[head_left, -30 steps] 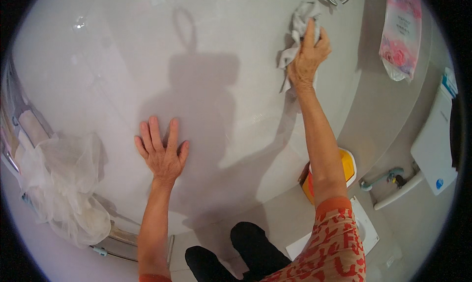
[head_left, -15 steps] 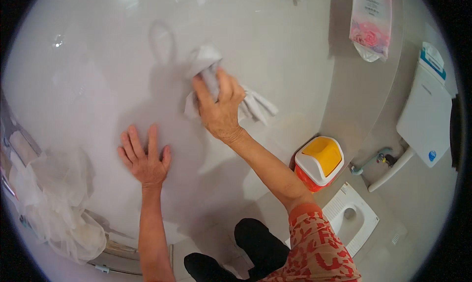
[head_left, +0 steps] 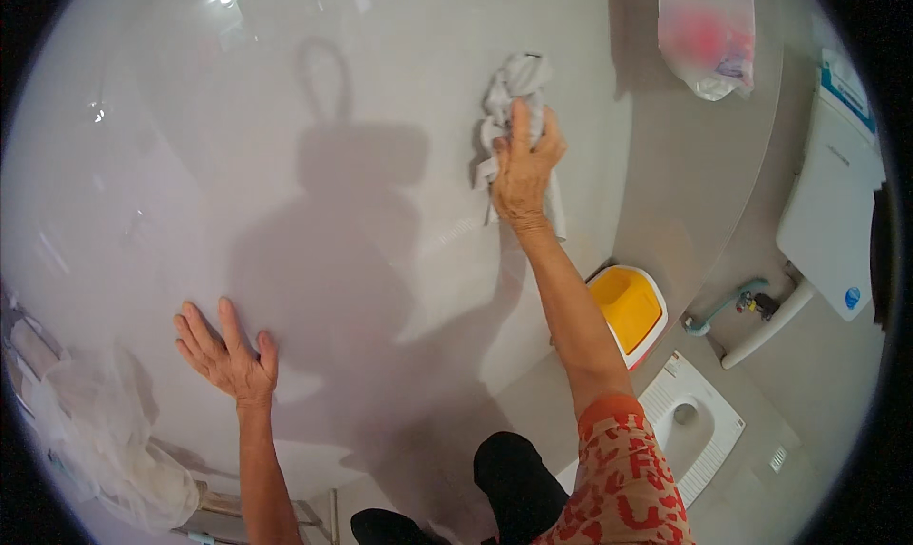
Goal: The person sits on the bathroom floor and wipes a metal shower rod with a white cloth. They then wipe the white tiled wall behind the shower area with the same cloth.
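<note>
A crumpled white cloth [head_left: 518, 84] is pressed against the glossy pale wall [head_left: 409, 60] by my right hand [head_left: 523, 169]. My fingers grip its bunched middle, while loose folds hang below on both sides of the wrist. Lower and to the left, my left hand [head_left: 228, 355] lies against the same wall with its fingers spread, holding nothing. My shadow falls on the wall between the two hands.
At the right are a trash bin [head_left: 628, 307] with a yellow swing lid, a white squat toilet [head_left: 689, 421] and a wall-hung cistern [head_left: 829, 198]. A tissue pack [head_left: 706, 36] hangs upper right. Translucent bags [head_left: 100, 421] hang at lower left.
My right hand has slid the cloth to the right and slightly up along the wall. My left hand has shifted left and down, still spread.
</note>
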A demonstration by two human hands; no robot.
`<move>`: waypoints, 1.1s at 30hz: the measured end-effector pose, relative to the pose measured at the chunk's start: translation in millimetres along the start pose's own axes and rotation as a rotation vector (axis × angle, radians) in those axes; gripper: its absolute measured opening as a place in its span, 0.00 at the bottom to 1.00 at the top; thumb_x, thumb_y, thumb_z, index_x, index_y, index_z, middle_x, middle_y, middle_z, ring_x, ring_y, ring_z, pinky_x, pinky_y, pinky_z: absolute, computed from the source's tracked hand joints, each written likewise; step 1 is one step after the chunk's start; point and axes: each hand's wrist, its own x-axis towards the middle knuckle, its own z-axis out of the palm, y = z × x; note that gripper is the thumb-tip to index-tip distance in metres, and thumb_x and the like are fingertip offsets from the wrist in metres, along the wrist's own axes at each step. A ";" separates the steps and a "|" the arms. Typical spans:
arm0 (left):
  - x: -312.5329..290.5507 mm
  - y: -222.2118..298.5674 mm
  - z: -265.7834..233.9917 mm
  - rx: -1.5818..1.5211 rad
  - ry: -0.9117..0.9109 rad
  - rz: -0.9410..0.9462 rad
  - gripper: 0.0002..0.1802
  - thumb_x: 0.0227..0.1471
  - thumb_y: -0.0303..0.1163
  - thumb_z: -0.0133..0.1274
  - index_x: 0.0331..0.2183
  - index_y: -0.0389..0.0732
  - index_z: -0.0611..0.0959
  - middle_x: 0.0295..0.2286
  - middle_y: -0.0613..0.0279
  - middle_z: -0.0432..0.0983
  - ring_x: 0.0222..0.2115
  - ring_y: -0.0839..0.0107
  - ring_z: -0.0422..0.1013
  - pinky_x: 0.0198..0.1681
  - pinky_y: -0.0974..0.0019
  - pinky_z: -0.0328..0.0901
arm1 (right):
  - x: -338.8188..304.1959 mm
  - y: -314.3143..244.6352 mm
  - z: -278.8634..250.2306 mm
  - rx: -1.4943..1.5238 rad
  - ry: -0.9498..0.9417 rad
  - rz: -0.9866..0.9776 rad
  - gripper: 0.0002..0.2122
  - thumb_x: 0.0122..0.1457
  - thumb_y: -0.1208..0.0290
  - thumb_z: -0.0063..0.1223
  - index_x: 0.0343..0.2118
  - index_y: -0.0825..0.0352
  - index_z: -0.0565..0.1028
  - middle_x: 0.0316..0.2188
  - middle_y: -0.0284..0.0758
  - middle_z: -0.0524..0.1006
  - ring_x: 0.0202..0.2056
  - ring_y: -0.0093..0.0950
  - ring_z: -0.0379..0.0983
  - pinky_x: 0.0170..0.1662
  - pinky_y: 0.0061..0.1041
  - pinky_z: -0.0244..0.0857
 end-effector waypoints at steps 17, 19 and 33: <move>-0.4 -0.2 1.2 -0.022 0.028 0.032 0.30 0.51 0.47 0.41 0.55 0.47 0.67 0.58 0.46 0.51 0.58 0.47 0.48 0.54 0.44 0.46 | -58.0 -51.0 -0.2 0.016 0.047 0.415 0.29 0.55 0.73 0.43 0.60 0.69 0.52 0.52 0.58 0.51 0.52 0.49 0.48 0.56 0.46 0.38; 0.0 -0.9 -0.5 -0.046 0.016 0.030 0.33 0.48 0.46 0.44 0.56 0.47 0.65 0.58 0.46 0.49 0.58 0.46 0.47 0.56 0.41 0.42 | -69.3 -85.0 -2.2 0.079 -0.016 0.331 0.29 0.52 0.74 0.47 0.58 0.71 0.54 0.53 0.58 0.50 0.53 0.49 0.47 0.56 0.45 0.38; 2.8 -1.8 -4.3 0.000 -0.013 -0.001 0.30 0.51 0.48 0.40 0.55 0.50 0.67 0.58 0.47 0.50 0.59 0.49 0.47 0.58 0.45 0.41 | -18.2 -120.8 -8.6 0.107 -0.206 -0.433 0.21 0.50 0.71 0.50 0.49 0.43 0.70 0.52 0.39 0.60 0.46 0.35 0.58 0.41 0.32 0.51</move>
